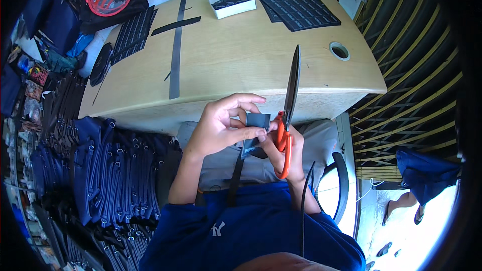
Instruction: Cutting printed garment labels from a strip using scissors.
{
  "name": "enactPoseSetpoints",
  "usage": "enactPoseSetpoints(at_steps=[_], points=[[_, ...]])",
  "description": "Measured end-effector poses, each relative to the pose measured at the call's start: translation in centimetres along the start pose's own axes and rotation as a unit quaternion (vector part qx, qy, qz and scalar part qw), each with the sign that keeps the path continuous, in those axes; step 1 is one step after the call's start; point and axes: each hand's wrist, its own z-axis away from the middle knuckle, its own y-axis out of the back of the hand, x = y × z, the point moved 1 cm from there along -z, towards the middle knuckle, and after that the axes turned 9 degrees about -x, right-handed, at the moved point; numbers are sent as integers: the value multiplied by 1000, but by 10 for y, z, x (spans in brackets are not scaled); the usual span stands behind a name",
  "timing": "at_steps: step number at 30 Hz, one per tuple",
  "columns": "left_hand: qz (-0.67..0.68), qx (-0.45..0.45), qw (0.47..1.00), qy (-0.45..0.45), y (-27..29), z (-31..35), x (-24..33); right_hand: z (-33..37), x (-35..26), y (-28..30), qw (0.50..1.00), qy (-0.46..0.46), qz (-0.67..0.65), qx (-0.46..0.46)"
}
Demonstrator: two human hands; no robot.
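Observation:
My left hand [217, 128] pinches a small dark label patch [257, 121] with pale printing between thumb and fingers, in front of my lap. Close beside it, my right hand [295, 154] has its fingers about the orange handles of a large pair of scissors [292, 88]. The dark blades point up and away, over the table's near edge, and look closed. The right thumb reaches to the patch's right edge and seems to touch it.
Beyond my hands, the wooden table [241, 65] carries a white box [232, 4], dark printed sheets [301, 7], a black strip [175, 25] and a long grey band [176, 55]. Navy strapped bags [120, 175] are piled at left. A folding gate [406, 90] and another person's legs [401, 203] are at right.

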Motion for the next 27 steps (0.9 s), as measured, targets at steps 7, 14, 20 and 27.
enactPoseSetpoints(at_steps=[7, 14, 20, 27], points=[[35, 117, 991, -59, -20, 29, -6, 1, -1, -8, 1000, 7, 10, 27], [-34, 106, 993, -43, -21, 52, -10, -1, -4, -16, 999, -15, 23, 16], [-66, 86, 994, -34, -16, 56, -4, 1, -7, -21, 999, -24, 26, -20], [-82, 79, 993, -32, -11, 61, -7, 6, -4, -14, 996, -55, 50, -58]])
